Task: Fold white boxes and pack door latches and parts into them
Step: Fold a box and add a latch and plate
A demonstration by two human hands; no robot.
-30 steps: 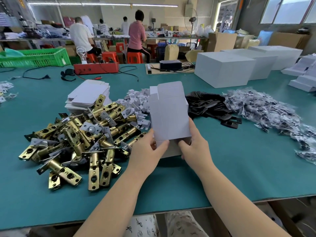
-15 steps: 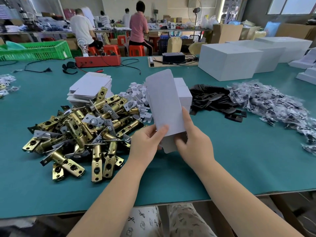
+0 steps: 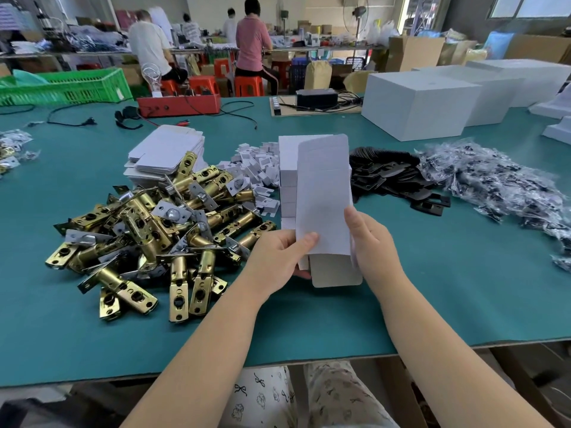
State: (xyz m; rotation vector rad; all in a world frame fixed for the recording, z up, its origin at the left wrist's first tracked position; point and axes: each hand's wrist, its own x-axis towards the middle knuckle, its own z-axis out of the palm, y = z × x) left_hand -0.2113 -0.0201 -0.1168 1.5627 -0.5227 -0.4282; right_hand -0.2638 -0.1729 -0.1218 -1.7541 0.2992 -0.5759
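A white cardboard box (image 3: 323, 196) stands upright above the green table, its top flap raised and its bottom flap hanging loose. My left hand (image 3: 279, 257) grips its lower left edge, thumb across the front face. My right hand (image 3: 372, 245) holds the lower right edge. Just left lies a heap of brass door latches (image 3: 160, 236). Behind the heap sits a stack of flat white box blanks (image 3: 165, 156). A stack of folded white boxes (image 3: 287, 177) stands directly behind the held box.
Small white card inserts (image 3: 258, 165) lie behind the latches. Black strike plates (image 3: 395, 180) and a pile of bagged parts (image 3: 494, 186) spread to the right. Large white cartons (image 3: 420, 103), a red tool case (image 3: 179, 105) and a green crate (image 3: 65, 88) line the far side. People work at the back.
The box has swung from tilted to upright and faces me, with its bottom flap now hanging free below. Both hands shifted slightly along its lower edges.
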